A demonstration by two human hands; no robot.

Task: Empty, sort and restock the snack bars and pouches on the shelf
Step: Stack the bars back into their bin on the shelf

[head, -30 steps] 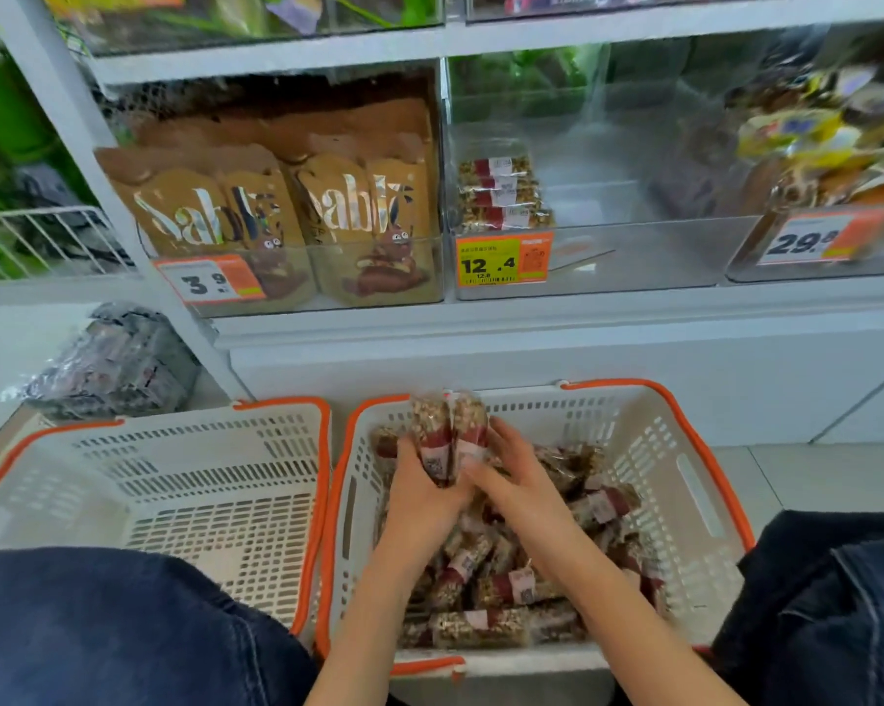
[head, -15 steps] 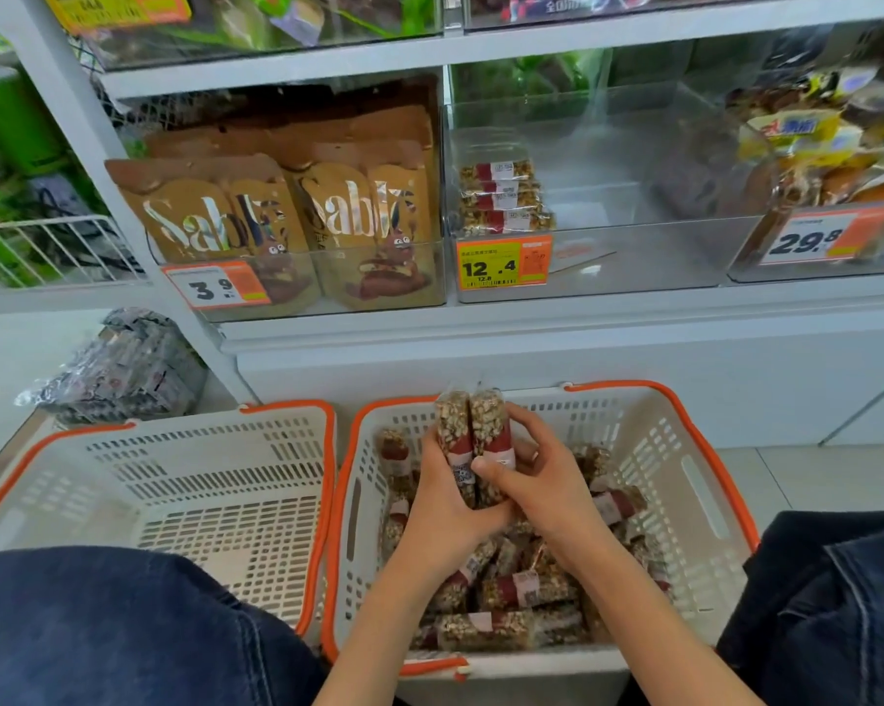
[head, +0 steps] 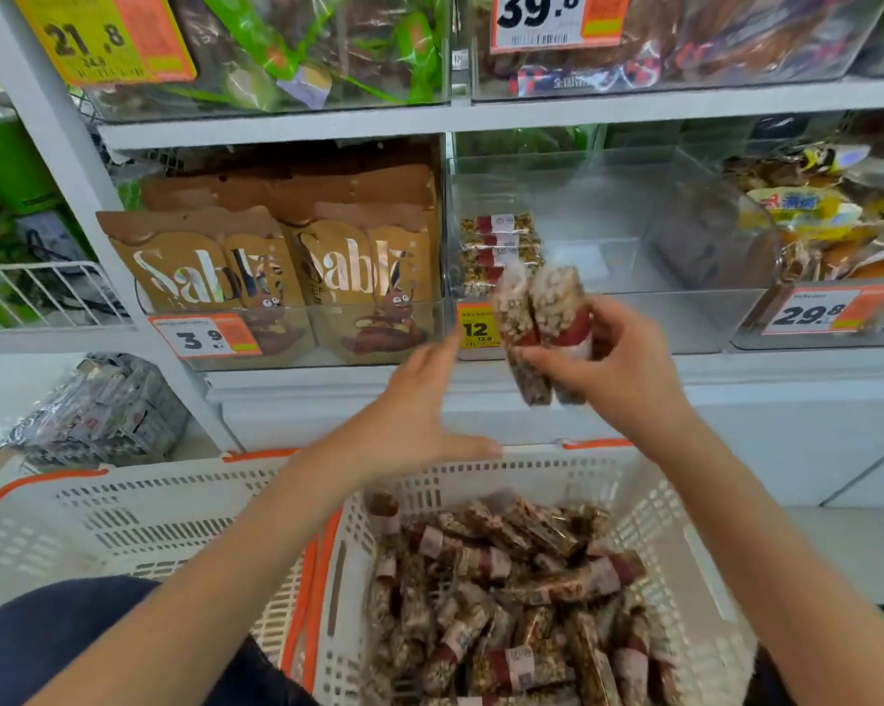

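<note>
Presumably to reload the clear bin at twelve o'clock, the person is raising two snack bars in front of its lip. The right hand is forming the grip, fingers and thumb curling round the bars' red middles, keeping them side by side and upright so they would slot in beside the small stack lying at the bin's left wall. The left hand is hovering open at ten o'clock of the bars, holding nothing, likely ready to steady them. Most bars are lying loose in the right basket at six o'clock; the left basket is sitting against it.
</note>
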